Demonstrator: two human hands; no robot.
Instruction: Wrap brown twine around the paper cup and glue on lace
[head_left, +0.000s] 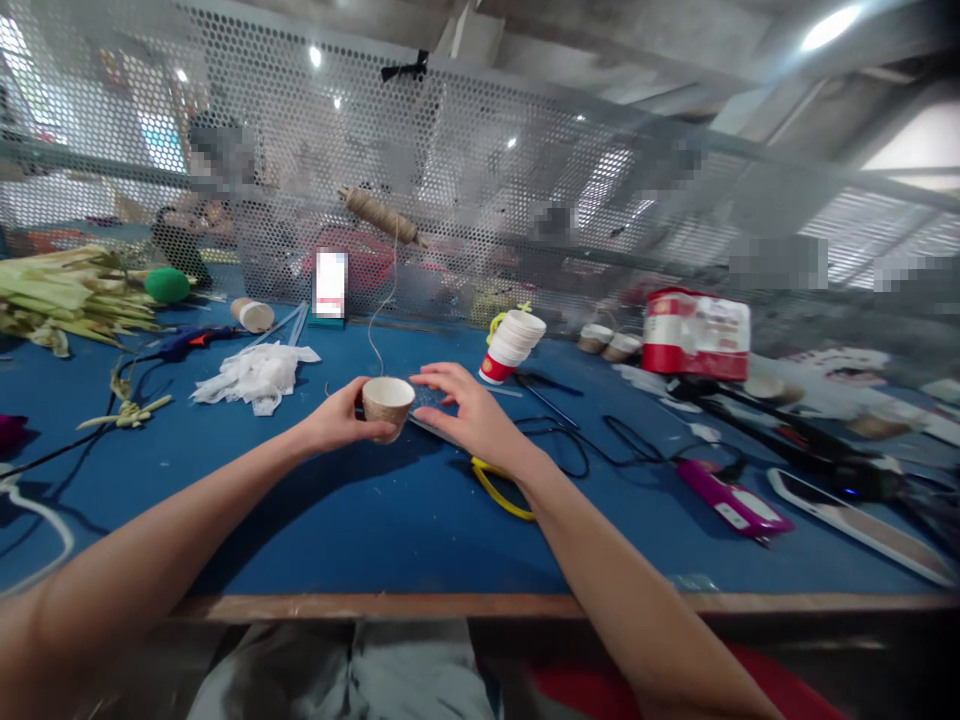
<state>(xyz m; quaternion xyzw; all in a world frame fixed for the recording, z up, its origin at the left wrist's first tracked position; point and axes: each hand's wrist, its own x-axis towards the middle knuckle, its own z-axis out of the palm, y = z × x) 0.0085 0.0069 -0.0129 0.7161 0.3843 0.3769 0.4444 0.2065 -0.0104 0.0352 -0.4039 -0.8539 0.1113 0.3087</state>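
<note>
A small paper cup (388,406), its outside wrapped in brown twine and its white inside facing up, is held above the blue table by my left hand (345,420). My right hand (466,412) is just to the right of the cup, fingers apart and holding nothing that I can see. From a twine roll (381,215) hung on the mesh, a thin strand (394,275) runs down towards the cup; where it ends is hidden. Yellow-handled scissors (501,492) lie under my right wrist, partly covered.
Stacked paper cups (516,345) stand behind my right hand. Crumpled white material (259,374), a blue glue gun (196,340) and dried husks (71,295) lie left. On the right are black cables (630,445), a purple device (733,498) and a red-white package (694,332). Perforated mesh (480,200) borders the back.
</note>
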